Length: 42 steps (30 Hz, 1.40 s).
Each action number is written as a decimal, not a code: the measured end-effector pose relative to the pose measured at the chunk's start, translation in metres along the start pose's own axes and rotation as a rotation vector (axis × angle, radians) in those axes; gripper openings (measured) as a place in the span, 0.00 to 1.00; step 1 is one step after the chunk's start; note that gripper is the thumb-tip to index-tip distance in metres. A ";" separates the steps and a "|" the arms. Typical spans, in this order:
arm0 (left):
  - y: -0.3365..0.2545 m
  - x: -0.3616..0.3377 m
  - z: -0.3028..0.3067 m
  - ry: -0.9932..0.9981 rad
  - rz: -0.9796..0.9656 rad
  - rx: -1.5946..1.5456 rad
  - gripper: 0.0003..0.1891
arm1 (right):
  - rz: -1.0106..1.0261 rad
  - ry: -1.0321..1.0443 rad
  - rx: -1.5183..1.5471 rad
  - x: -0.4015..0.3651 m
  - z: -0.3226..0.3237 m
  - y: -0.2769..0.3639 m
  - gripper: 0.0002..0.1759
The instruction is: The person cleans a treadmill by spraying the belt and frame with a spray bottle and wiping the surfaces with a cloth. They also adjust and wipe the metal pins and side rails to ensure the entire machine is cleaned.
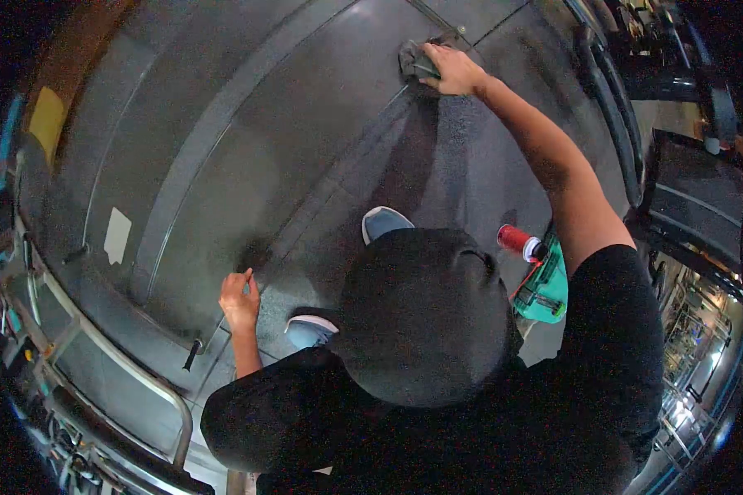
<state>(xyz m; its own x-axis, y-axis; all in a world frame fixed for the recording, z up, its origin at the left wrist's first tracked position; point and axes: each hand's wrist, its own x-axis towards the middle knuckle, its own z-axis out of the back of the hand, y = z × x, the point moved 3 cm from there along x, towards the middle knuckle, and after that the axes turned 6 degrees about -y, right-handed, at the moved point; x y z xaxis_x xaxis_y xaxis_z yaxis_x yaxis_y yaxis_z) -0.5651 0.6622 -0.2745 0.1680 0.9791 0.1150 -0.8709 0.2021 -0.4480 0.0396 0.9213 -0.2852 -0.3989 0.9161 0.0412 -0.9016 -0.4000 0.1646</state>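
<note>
My right hand reaches far forward and is closed on a bunched dark grey cloth, which it presses against the large dark grey panel. A bit of green shows between the fingers and the cloth. My left hand is held low on the left, near the lower part of the panel. Its fingers are bent, the thumb stands a little apart, and nothing shows in it. By my right side, a red can with a white and black top lies at a green pouch.
A curved metal rail runs along the lower left, near a small black handle. Thick black tubes and dark machine parts stand at the right. A pale label is on the left of the panel. My shoes show below.
</note>
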 end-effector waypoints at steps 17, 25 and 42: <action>0.004 -0.002 -0.001 0.001 0.020 -0.009 0.05 | 0.681 -0.030 0.531 0.018 -0.090 0.429 0.26; -0.002 0.000 0.005 -0.023 0.035 -0.043 0.07 | 0.870 -0.085 0.525 0.075 -0.088 0.402 0.35; -0.002 0.002 0.009 0.075 0.067 -0.061 0.11 | 0.029 -0.491 -0.022 0.152 -0.073 0.009 0.29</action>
<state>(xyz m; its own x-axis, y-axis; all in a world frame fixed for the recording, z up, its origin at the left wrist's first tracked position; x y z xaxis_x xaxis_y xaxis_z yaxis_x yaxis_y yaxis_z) -0.5671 0.6640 -0.2659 0.1461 0.9891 0.0172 -0.8521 0.1347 -0.5057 -0.0413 1.0547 -0.3493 -0.3024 0.8080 0.5056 -0.8968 -0.4209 0.1363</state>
